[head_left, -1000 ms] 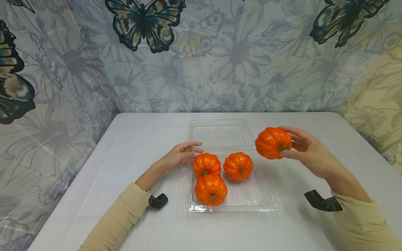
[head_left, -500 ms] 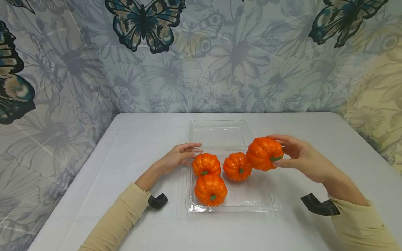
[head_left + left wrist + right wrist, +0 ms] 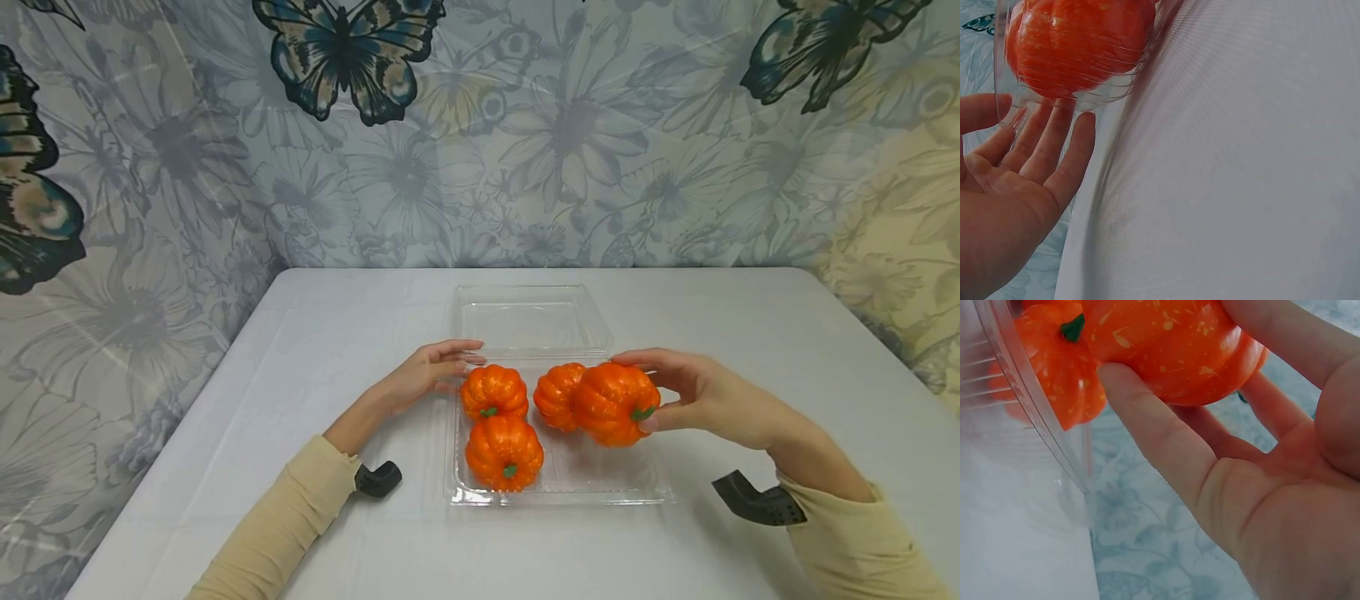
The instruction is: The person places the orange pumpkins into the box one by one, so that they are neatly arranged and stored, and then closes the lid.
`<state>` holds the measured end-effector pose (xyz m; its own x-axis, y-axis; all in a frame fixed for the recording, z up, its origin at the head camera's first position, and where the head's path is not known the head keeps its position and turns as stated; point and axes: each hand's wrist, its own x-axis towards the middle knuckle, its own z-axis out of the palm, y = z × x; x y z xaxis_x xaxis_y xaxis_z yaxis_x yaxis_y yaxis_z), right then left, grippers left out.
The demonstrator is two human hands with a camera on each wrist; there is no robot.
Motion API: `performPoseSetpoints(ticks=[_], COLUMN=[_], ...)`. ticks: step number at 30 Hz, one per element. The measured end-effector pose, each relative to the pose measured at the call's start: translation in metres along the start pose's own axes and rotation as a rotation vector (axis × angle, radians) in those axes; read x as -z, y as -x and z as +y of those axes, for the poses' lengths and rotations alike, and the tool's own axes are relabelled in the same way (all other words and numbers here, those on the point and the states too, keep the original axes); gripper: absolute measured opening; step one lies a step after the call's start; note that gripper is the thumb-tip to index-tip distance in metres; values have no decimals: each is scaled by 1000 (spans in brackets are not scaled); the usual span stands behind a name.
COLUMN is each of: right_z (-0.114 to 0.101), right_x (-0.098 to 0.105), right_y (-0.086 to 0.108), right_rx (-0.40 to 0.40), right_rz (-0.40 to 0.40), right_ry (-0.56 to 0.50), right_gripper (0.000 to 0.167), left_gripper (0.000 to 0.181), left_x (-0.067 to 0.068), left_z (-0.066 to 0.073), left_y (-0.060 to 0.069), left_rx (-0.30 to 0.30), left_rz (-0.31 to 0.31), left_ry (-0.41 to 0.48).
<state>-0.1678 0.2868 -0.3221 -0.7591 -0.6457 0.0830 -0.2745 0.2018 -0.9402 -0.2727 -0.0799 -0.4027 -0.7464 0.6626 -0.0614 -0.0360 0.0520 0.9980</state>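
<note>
My right hand (image 3: 708, 400) grips an orange toy pumpkin (image 3: 613, 404) with a green stem, thumb on the near side and fingers round the far side. That pumpkin is held over the right part of a clear plastic container (image 3: 577, 492) and partly covers another pumpkin (image 3: 557, 396) inside. At the container's left, a back pumpkin (image 3: 493, 392) and a front pumpkin (image 3: 504, 454) sit close together. My left hand (image 3: 427, 375) is at the container's left edge, fingers extended; in the left wrist view its fingertips lie against the clear wall beside a pumpkin (image 3: 1079, 44).
The container's clear lid (image 3: 528, 321) lies open behind it on the white table (image 3: 337, 317). Wallpaper with flowers and butterflies (image 3: 345, 58) rises behind the table. Black wrist mounts (image 3: 757, 500) stick out from both beige sleeves.
My right hand has moved left and toward me, lowering its pumpkin over the container's right part, now in front of the middle pumpkin. The left hand has stayed in place.
</note>
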Motion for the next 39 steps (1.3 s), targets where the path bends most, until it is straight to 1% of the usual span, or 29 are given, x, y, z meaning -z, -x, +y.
performPoseSetpoints(ticks=[5,10,15,19,23,28,32,36,39], right_z=[-1,-3,-3,-3,-3,-3,-3,-1,0], right_x=[-4,-10,-18,-24,-28,-31,-32,-33,-36], right_y=[-1,-2,-3,-5,-6,-8,-9,-10,-12], right_rx=[-22,-34,3,-9,-38,-39,-39,-37,-67], right_rz=[-34,-84,-124,-123,-115,-115,-115,-112,-104], right_ry=[4,6,67,143,183,220,290,333,353], right_gripper=[61,61,57,56,55,54,53,54,55], left_gripper=[49,48,48,48,48,48,48,48,48], left_x=[1,2,1,1,0,0,0,0,0], left_z=[-2,-2,-1,0,0,-1,-1,-1,-1], left_y=[-1,-1,-1,0,0,0,0,-1,0], left_rx=[-1,-5,-5,-2,0,-4,-3,-1,1], left_rz=[-4,-9,-7,-4,-1,-2,-2,-1,-1], left_ry=[-6,-15,-13,-15,-12,-12,-11,-11,-12])
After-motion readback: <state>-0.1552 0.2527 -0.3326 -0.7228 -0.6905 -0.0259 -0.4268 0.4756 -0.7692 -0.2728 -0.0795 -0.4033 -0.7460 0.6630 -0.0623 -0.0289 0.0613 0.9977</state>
